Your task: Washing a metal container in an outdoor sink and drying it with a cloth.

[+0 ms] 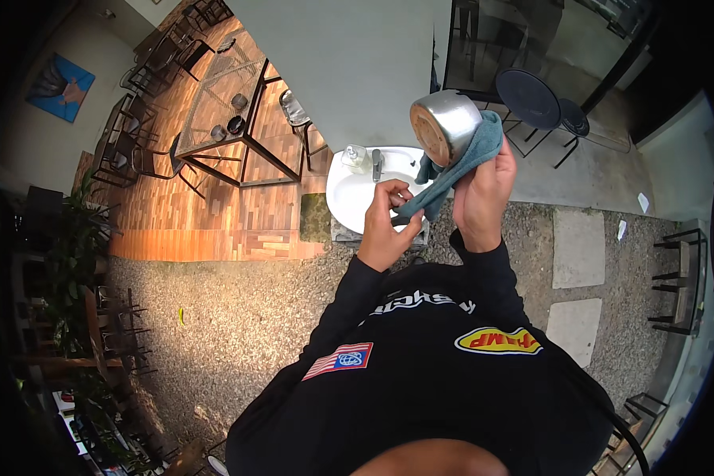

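A shiny metal pot (455,116) is tilted above a white washbasin (348,205), its brown-stained base facing left. A teal cloth (461,172) wraps around the pot's right side and stretches down toward my left hand (387,229). That hand pinches the lower end of the cloth. A dark piece, perhaps the pot's handle, pokes out by its fingers. My right hand (485,193) presses the cloth against the pot from the right and below; its fingertips are hidden behind the fabric.
A grey faucet (378,165) and a clear soap dispenser (354,159) stand on the basin's back rim. Left of the wall, a mesh-topped table (214,95) carries several small metal vessels. Gravel (232,321) and paving slabs (578,249) surround me. A round black table (528,98) is at right.
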Demonstrator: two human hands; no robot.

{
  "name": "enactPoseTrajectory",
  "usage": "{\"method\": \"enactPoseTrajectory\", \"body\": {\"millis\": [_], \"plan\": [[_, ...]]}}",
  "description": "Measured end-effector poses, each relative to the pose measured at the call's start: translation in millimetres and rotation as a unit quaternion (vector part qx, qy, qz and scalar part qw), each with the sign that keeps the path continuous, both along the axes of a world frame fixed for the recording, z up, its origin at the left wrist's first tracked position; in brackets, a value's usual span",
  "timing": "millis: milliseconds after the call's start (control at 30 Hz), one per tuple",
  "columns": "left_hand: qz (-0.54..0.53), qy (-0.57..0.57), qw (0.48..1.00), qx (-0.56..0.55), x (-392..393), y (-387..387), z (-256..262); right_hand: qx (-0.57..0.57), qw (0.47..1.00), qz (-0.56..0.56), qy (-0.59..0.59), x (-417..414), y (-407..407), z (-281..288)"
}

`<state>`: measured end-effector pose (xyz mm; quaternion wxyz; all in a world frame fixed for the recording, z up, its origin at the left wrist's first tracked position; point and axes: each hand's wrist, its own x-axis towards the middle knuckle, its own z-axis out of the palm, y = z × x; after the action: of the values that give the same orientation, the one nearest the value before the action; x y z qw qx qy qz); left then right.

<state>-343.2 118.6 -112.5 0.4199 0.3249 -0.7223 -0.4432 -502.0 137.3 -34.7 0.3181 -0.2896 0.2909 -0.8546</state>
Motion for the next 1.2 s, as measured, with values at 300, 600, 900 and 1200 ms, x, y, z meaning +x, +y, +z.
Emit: {"method": "enactPoseTrajectory", "body": {"millis": [300,600,900,1200], "plan": [[0.152,-0.077,0.981,-0.096,9.4,2.9,-24.2,-0.021,0.993,-0.081,0.081,-12.2,15.0,7.6],[0.238,0.352,0.889,0.17,36.3,-11.5,-16.8,0.042,0.967,-0.039,0.25,-9.2,19.2,5.2],[-0.036,0.364,0.927,0.082,1.5,-3.2,61.3,0.043,0.952,0.087,0.292,12.9,15.0,3.1],[-0.055,0.425,0.894,0.132,-1.0,-7.6,57.9,0.033,0.963,0.184,0.195,-7.9,7.0,-4.9]]}}
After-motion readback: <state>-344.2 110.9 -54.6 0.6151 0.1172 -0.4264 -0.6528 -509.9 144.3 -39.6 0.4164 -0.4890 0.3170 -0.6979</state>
